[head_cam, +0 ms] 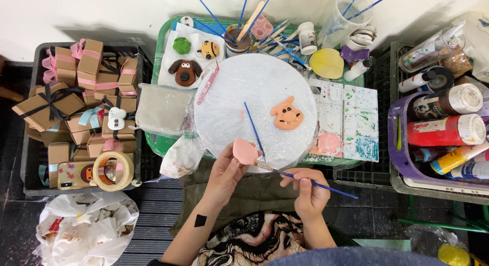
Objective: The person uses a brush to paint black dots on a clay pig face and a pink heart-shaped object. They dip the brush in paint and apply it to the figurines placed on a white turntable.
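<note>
My left hand (226,173) holds a small pink clay piece (245,151) by its edge, just below the round white board (254,103). My right hand (309,190) grips a blue-handled paintbrush (305,180), and its tip touches the pink piece. On the board lie an orange clay animal face (287,114), a second blue brush (253,127) and a pink tool (208,83).
A paint palette (346,121) lies right of the board. Behind it stand cups of brushes (238,39) and small clay figures (186,71). A purple bin of paint bottles (443,131) is at right. A crate of ribboned brown boxes (81,98), a tape roll (113,170) and a phone sit left.
</note>
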